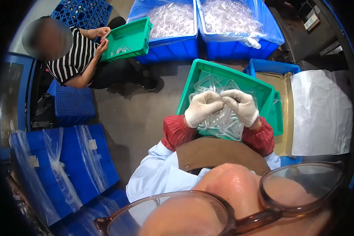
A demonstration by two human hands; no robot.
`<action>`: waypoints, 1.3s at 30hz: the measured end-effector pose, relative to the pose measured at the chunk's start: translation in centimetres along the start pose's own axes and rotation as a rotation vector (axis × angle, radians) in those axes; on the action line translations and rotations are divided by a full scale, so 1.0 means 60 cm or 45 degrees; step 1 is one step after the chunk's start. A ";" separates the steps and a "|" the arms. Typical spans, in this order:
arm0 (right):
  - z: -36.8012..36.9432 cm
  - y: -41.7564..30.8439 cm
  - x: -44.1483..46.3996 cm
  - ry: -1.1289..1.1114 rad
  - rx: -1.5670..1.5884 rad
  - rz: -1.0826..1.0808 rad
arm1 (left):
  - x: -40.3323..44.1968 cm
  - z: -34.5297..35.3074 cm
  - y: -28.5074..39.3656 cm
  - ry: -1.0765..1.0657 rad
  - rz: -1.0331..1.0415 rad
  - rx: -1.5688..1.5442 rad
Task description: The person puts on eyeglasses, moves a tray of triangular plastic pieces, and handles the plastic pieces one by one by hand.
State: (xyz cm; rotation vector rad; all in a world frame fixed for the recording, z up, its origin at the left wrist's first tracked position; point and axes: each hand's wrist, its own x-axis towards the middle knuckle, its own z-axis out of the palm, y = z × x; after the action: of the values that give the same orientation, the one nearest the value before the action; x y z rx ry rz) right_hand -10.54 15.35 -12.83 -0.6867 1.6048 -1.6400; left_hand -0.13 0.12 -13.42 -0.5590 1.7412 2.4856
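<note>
My left hand (pixel 203 109), in a white glove, is closed in a pinch with its fingertips pointing right. Facing it, my right hand (pixel 242 107), also gloved in white, pinches with thumb and fingers together. The fingertips of both meet or nearly meet; whatever is between them is too small or hidden to name. Below them, a heap of clear plastic angled pieces (pixel 226 125) lies in a green bin (pixel 259 87) at my lap. Parts of the heap are hidden behind my hands.
Two lined blue bins (pixel 165 49) of clear pieces stand at the far side. At left, a seated person (pixel 76 59) holds a green tray (pixel 131 39). A white sheet (pixel 321 114) covers a surface at right. Blue crates (pixel 67 169) with plastic film stand lower left.
</note>
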 end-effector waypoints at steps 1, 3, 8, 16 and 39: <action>0.003 0.007 -0.004 0.061 0.014 0.002 | -0.003 0.000 -0.006 0.062 -0.001 -0.085; 0.000 0.020 0.000 0.172 -0.004 -0.060 | 0.010 -0.003 -0.022 0.160 0.073 -0.261; -0.002 0.025 -0.010 0.213 0.043 0.014 | 0.017 -0.018 -0.040 0.234 0.103 -0.619; 0.008 0.027 -0.006 0.240 -0.003 -0.080 | 0.005 -0.007 -0.020 0.181 0.262 -0.048; 0.007 0.010 -0.010 0.162 -0.491 -0.087 | 0.005 0.006 -0.040 0.227 0.528 0.108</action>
State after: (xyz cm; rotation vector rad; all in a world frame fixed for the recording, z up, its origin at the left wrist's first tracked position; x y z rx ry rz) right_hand -9.74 15.61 -13.32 -0.8523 2.0389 -1.4576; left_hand 0.07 1.28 -15.55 -0.4646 2.2193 2.6727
